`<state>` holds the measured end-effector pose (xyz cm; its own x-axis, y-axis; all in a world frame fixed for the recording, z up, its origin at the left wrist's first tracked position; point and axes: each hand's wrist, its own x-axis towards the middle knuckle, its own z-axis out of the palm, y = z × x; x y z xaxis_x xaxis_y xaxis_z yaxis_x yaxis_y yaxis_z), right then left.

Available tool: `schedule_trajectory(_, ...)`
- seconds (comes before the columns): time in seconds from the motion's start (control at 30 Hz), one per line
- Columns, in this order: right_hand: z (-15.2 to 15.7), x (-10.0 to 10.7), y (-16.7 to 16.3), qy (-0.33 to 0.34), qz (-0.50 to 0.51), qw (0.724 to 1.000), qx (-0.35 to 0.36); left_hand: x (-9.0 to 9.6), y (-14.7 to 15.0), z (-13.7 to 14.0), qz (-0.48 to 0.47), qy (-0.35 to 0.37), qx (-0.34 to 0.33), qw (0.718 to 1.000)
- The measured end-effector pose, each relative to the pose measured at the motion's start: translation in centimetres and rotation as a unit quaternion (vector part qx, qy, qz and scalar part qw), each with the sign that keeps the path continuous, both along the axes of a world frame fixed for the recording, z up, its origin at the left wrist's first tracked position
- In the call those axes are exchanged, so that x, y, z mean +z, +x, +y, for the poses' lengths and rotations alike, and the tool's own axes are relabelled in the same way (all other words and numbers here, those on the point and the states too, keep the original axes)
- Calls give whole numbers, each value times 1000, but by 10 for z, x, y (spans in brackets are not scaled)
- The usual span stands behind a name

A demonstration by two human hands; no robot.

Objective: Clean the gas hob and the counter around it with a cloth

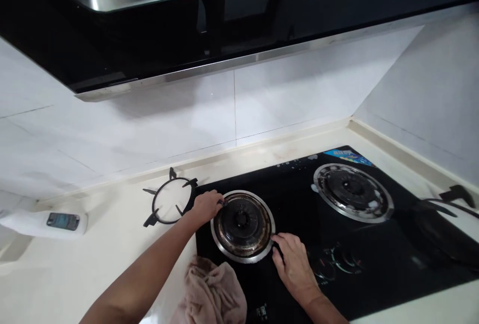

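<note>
The left burner's round drip tray (228, 249), with a shiny metal rim and brown stains, sits on the black glass hob (292, 184). My left hand (206, 208) has its fingers curled at the tray's upper left rim. On the opposite side, my right hand (295, 265) pinches the right rim with thumb and forefinger; the undersides of the fingers are hidden. A dark burner cap (242, 219) is in the middle of the tray. Close below my left forearm lies a crumpled pinkish-brown cloth (213, 291), partly over the hob's front left edge.
A black pan support (155, 199) rests on the pale counter left of the hob; another (454, 196) is at the far right. The second burner (352, 191) carries white foam. Control knobs (339, 260) are near my right hand. A white bottle (45, 221) lies left. The range hood (149, 39) hangs above.
</note>
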<state>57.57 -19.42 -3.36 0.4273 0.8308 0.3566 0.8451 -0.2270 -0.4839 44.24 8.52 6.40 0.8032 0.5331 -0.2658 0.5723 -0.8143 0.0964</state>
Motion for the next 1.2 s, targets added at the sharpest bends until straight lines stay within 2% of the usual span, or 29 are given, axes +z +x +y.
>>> schedule_trajectory(0.1,2,4,-2,-6,2,1000,-2,1,2,-2,2,19,4,1000)
schedule_trajectory(0.23,3,11,-3,-11,-1,1000,-3,-5,67,0,-2,3,-52,999)
schedule_trajectory(0.33,4,13,-3,-21,-5,1000,-4,-10,119,-11,-4,-21,-116,993)
schedule_trajectory(0.43,4,13,-3,-24,-7,1000,-9,-12,138,-31,-8,-44,-170,984)
schedule_trajectory(0.53,3,13,-3,-22,-1,1000,-5,-11,131,-39,-10,-49,-182,982)
schedule_trajectory(0.67,3,9,-3,-37,-13,999,-10,-5,109,-15,3,-29,-152,988)
schedule_trajectory(0.8,5,2,-5,-60,-57,995,-62,3,74,11,29,-5,-105,994)
schedule_trajectory(0.93,8,-7,-5,-58,-87,994,-39,9,30,14,54,15,-63,996)
schedule_trajectory(1.0,9,-11,-5,-42,-91,994,-31,10,21,13,55,19,-59,997)
schedule_trajectory(1.1,9,-13,-4,-28,-91,995,-28,8,40,12,36,13,-83,996)
schedule_trajectory(1.2,9,-12,-3,-30,-95,995,-26,-1,87,2,11,-6,-125,992)
